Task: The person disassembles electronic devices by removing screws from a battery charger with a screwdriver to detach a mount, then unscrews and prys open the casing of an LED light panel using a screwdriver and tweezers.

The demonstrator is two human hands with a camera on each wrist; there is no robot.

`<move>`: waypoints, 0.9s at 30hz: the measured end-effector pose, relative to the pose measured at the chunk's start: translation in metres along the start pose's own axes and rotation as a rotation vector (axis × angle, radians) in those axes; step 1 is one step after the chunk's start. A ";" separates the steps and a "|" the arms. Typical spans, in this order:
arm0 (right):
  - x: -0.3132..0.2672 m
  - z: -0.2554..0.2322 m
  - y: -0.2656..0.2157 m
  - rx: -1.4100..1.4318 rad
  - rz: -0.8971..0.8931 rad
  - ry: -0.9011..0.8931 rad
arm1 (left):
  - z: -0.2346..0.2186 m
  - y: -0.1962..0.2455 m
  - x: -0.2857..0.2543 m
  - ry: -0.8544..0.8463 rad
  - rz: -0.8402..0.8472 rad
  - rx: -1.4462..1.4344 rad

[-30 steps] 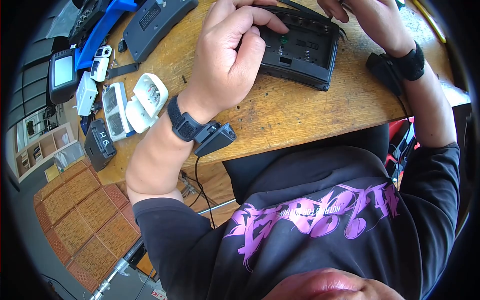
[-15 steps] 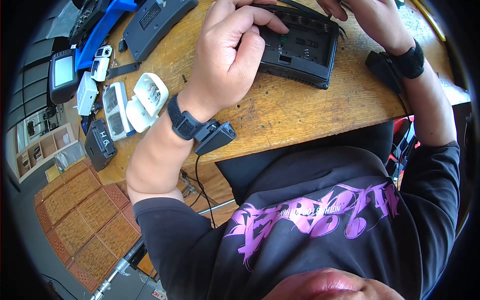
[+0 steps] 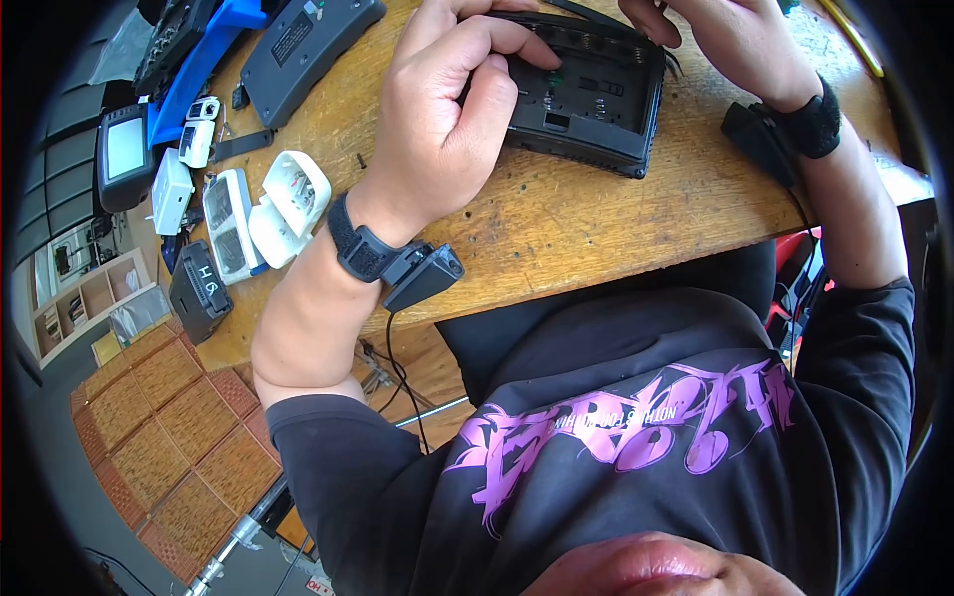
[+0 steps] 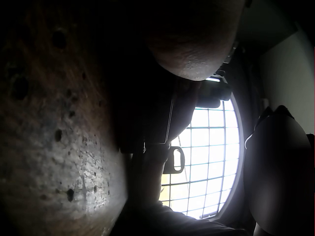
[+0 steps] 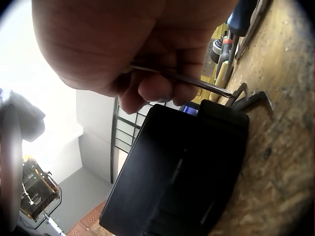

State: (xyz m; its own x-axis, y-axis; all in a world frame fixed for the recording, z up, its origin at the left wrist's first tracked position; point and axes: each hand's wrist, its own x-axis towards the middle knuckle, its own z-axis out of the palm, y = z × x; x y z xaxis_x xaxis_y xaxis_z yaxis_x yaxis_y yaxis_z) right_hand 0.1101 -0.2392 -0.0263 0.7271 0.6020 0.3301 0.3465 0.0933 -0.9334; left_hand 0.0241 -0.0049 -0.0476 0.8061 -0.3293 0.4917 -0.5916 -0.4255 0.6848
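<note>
A black device (image 3: 608,124) lies on the wooden table, its compartment with metal springs facing up. My left hand (image 3: 443,124) grips its left side, the index finger bent over into the compartment. Beyond the device's upper right corner, my right hand (image 3: 743,48) is cut by the frame's top edge. The right wrist view shows curled fingers of that hand (image 5: 142,49) holding a thin metal shaft (image 5: 189,80), its tip by a dark bent piece (image 5: 253,102) beside the black device (image 5: 165,164). In the left wrist view, the hand (image 4: 197,46) is mostly in shadow.
Left on the table (image 3: 576,233) stand white open cases (image 3: 227,223), a dark box (image 3: 202,288), a device with a screen (image 3: 125,146), a blue object (image 3: 204,70) and a large grey device (image 3: 303,60). More tools (image 5: 238,19) lie beyond the right hand. Cables hang from both wrist cameras.
The black device and both hands appear slightly farther left in the head view, with other table items also shifted a little. Both hands keep nearly the same pose.
</note>
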 end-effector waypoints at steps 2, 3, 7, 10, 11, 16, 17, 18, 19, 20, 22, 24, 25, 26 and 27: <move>0.000 0.002 0.000 -0.013 -0.007 0.012 | 0.000 -0.002 0.000 -0.001 0.032 0.001; -0.001 0.003 -0.002 -0.011 -0.005 0.011 | 0.000 -0.002 0.000 -0.001 0.029 0.001; -0.006 0.004 -0.009 -0.120 -0.054 -0.021 | 0.001 -0.006 0.000 -0.001 0.053 -0.018; -0.007 0.003 -0.001 -0.165 -0.111 -0.064 | 0.003 -0.007 -0.001 0.000 0.057 -0.048; -0.007 0.002 0.002 -0.167 -0.170 -0.092 | 0.003 -0.008 -0.001 0.004 0.059 -0.055; -0.008 0.003 -0.002 -0.163 -0.191 -0.090 | 0.003 -0.013 0.001 -0.021 0.082 -0.052; -0.007 0.003 -0.004 -0.134 -0.224 -0.111 | 0.004 -0.013 0.000 -0.017 0.081 -0.084; -0.008 0.003 -0.005 -0.106 -0.258 -0.131 | 0.005 -0.012 0.000 -0.020 0.079 -0.087; -0.009 0.005 -0.004 -0.104 -0.255 -0.128 | 0.005 -0.011 0.000 -0.018 0.058 -0.095; -0.010 0.006 -0.003 -0.148 -0.215 -0.096 | 0.006 -0.010 0.000 -0.016 0.039 -0.102; -0.010 0.006 -0.001 -0.194 -0.176 -0.063 | 0.006 -0.010 0.000 -0.021 0.052 -0.103; -0.006 0.003 0.002 -0.224 -0.297 -0.073 | 0.006 -0.011 0.001 -0.022 0.068 -0.103; -0.007 0.004 0.000 -0.225 -0.298 -0.073 | 0.006 -0.012 0.001 -0.016 0.074 -0.086; -0.009 0.007 -0.002 -0.175 -0.262 -0.057 | 0.006 -0.013 0.000 -0.010 0.079 -0.068; -0.010 0.010 -0.005 -0.124 -0.224 -0.042 | 0.005 -0.013 0.000 -0.009 0.078 -0.068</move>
State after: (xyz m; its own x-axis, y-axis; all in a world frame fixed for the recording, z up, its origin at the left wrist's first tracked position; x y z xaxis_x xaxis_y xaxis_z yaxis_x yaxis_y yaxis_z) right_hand 0.0951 -0.2378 -0.0263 0.5996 0.6098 0.5183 0.5684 0.1314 -0.8122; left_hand 0.0317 -0.0038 -0.0593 0.7570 -0.3671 0.5406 -0.6502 -0.3404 0.6793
